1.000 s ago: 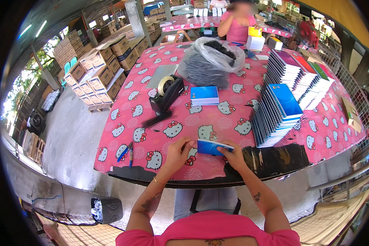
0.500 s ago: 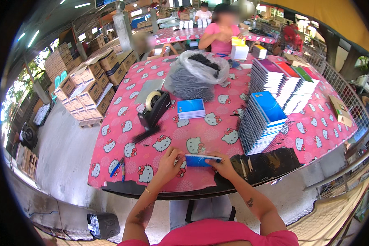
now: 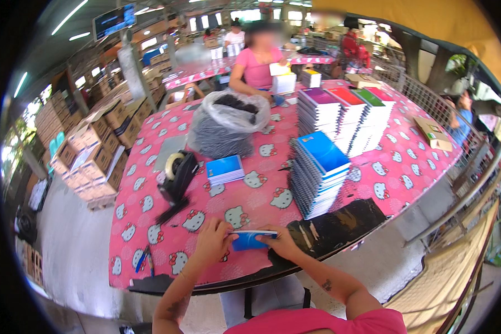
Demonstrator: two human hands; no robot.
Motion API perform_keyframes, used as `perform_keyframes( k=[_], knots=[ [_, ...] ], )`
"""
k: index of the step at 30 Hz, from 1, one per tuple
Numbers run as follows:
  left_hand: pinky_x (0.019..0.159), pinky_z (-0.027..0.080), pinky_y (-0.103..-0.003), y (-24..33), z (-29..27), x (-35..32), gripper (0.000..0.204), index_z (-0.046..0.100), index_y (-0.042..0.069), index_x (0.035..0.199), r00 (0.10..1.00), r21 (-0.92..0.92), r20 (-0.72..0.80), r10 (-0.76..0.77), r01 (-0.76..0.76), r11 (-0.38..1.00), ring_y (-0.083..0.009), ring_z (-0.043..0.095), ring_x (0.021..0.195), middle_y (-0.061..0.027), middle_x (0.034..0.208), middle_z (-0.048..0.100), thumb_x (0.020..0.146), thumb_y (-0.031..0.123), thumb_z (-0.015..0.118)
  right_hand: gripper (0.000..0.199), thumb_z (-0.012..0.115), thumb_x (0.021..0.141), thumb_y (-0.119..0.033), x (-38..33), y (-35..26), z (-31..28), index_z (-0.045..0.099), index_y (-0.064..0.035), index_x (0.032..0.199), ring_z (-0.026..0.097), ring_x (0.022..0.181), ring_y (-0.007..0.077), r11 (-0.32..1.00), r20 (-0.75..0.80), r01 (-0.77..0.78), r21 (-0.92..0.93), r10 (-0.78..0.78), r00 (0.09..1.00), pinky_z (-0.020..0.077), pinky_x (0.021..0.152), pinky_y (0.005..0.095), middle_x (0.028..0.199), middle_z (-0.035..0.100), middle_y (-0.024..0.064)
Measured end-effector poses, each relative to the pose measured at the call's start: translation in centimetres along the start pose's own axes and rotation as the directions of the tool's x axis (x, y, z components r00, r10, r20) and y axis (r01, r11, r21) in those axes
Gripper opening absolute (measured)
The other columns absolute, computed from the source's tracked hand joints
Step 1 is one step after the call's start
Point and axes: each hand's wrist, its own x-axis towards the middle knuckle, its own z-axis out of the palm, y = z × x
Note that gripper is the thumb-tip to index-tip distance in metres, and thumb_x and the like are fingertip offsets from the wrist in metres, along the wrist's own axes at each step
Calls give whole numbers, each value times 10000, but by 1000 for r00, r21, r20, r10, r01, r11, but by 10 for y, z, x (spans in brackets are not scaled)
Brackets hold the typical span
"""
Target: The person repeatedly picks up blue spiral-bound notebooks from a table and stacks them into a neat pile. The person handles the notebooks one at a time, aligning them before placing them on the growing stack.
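Note:
A small blue notebook (image 3: 246,241) is held up on its edge near the table's front, its blue cover facing me and a white page edge along the top. My right hand (image 3: 282,243) grips its right end, thumb across the cover. My left hand (image 3: 212,240) pinches the left end with its fingers; the binding there is hidden. Beyond them lies a short stack of blue notebooks (image 3: 225,168). To the right of that rises a tall stack of blue spiral notebooks (image 3: 320,153).
A black tape dispenser (image 3: 178,177) and pens (image 3: 145,259) lie to the left. Behind stands a plastic bag of black coils (image 3: 222,131). Purple, red and green notebook stacks (image 3: 320,114) stand at the back right. A co-worker (image 3: 256,64) sits across the pink-covered table (image 3: 373,189).
My view has swung right, so the table appears shifted left. The left hand has closed on the notebook's left end, and the notebook has tipped, showing more of its cover.

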Motion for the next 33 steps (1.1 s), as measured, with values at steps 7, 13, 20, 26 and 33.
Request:
perform_keyframes(
  k=[7, 13, 20, 26, 33],
  knots=[
    [1149, 101, -681, 32, 53, -33, 668, 398, -20, 1470, 957, 346, -281, 70, 33, 938, -435, 297, 1450, -229, 1539, 360, 977, 413, 523, 239, 714, 922, -129, 5, -19, 16, 697, -2, 1125, 612, 913, 95, 999, -150, 52, 10, -50, 987, 500, 826, 283, 991, 708, 43],
    [1157, 62, -687, 27, 35, -19, 649, 445, -30, 1433, 980, 573, -146, 138, -30, 819, -407, 291, 1470, -216, 1523, 407, 960, 400, 555, 246, 713, 922, -139, -2, -30, 10, 695, -1, 1125, 616, 894, 101, 1000, -123, -24, 17, 25, 992, 501, 825, 284, 971, 704, 62],
    [1159, 158, -637, 30, -6, 3, 295, 660, 86, 1188, 995, 124, -62, 84, -75, 989, -281, 626, 1110, -90, 1114, 687, 939, 237, 610, 251, 723, 908, -133, -6, -25, 12, 695, -3, 1120, 611, 862, 96, 998, -83, -22, -52, 17, 996, 507, 795, 290, 921, 702, 53],
    [1118, 272, -599, 34, -28, 7, 201, 683, 111, 1073, 988, -98, -10, 156, -156, 983, -282, 673, 878, -59, 931, 702, 881, 165, 705, 233, 727, 897, -106, -6, -17, 6, 700, -18, 1111, 608, 855, 90, 997, 12, 40, -61, -39, 999, 502, 779, 282, 918, 702, 48],
    [1077, 364, -552, 18, -11, 5, 162, 690, 99, 1022, 992, -268, -23, 124, -125, 955, -275, 684, 807, -84, 875, 718, 885, 180, 720, 239, 729, 901, -115, -4, -6, 7, 696, -29, 1122, 601, 868, 78, 999, 50, -2, -38, 4, 999, 496, 783, 277, 925, 697, 31]
  ],
)
